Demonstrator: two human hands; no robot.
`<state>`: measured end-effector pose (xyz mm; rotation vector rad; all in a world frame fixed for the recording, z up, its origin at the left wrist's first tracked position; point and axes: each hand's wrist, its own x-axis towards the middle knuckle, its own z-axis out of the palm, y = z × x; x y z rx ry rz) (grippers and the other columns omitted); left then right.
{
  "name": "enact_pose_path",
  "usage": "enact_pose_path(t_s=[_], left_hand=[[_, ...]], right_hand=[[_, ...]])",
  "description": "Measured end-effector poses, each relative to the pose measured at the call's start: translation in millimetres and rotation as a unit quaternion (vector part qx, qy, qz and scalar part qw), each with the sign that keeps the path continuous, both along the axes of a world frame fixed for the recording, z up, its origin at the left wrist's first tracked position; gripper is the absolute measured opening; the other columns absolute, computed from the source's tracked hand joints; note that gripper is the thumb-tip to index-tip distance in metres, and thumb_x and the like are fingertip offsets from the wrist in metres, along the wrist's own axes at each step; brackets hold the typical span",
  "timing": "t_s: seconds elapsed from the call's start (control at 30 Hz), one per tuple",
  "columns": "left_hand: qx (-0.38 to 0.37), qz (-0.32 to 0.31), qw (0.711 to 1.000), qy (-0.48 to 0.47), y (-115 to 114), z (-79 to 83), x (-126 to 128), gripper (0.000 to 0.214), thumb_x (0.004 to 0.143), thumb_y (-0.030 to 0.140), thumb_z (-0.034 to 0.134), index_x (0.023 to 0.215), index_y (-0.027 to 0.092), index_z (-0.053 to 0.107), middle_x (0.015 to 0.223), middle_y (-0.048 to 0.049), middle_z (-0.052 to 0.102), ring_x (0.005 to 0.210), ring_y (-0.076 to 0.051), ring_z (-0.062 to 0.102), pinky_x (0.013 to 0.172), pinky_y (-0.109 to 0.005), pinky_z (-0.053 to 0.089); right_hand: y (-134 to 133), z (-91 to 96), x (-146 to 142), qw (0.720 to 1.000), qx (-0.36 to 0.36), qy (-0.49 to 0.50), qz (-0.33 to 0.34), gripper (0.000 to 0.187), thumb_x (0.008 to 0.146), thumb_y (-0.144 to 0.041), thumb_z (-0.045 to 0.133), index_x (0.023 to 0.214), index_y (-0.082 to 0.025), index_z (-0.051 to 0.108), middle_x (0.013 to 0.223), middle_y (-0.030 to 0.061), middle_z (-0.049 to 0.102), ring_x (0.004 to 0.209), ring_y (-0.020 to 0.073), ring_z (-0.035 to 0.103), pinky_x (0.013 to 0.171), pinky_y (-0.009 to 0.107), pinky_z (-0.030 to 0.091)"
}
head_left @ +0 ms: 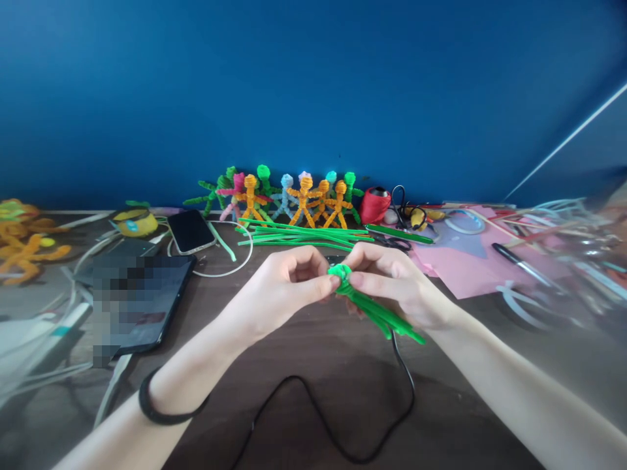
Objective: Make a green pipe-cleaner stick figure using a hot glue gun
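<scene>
Between my two hands is a bunch of green pipe cleaners [382, 312], wound into a round knob at its upper end. Their loose ends hang down to the right, under my right palm. My left hand [301, 281] pinches the knob from the left with thumb and forefinger. From the other side my right hand [389, 281] grips it too, its thumb pressed on the knob. More straight green pipe cleaners [298, 236] lie just beyond my hands. Behind them a row of pipe cleaner figures [304, 196] leans against the blue wall, in orange, green, blue and pink.
At left lie a tablet [154, 307], a phone [191, 232] and white cables. A black cable [333, 431] curves across the table in front. Pink paper [465, 267], a marker [524, 264] and a red spool [375, 206] are on the right.
</scene>
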<state>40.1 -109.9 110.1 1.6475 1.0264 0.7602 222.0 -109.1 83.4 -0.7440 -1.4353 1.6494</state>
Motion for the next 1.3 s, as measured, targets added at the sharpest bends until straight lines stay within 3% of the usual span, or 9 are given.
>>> enact_pose_path(t_s=[0.67, 1.3], left_hand=[[0.007, 0.001, 1.000, 0.009, 0.7, -0.9, -0.1, 0.017, 0.074, 0.028, 0.059, 0.065, 0.015, 0.050, 0.060, 0.0036, 0.053, 0.059, -0.008, 0.046, 0.054, -0.021, 0.033], [-0.007, -0.005, 1.000, 0.001, 2.1, -4.6, -3.4, 0.021, 0.076, 0.035, 0.059, 0.068, 0.017, 0.051, 0.065, 0.0024, 0.056, 0.066, -0.011, 0.051, 0.059, -0.024, 0.036]], right_hand=[[0.8, -0.1, -0.8, 1.000, 0.005, 0.003, 0.000, 0.009, 0.079, -0.023, 0.064, 0.078, -0.016, 0.057, 0.064, -0.0027, 0.062, 0.053, 0.0086, 0.061, 0.046, 0.018, 0.048], [1.7, 0.3, 2.3, 1.000, -0.017, 0.010, 0.019, 0.009, 0.080, -0.025, 0.063, 0.082, -0.016, 0.059, 0.072, -0.0007, 0.067, 0.057, 0.0100, 0.065, 0.052, 0.019, 0.051]])
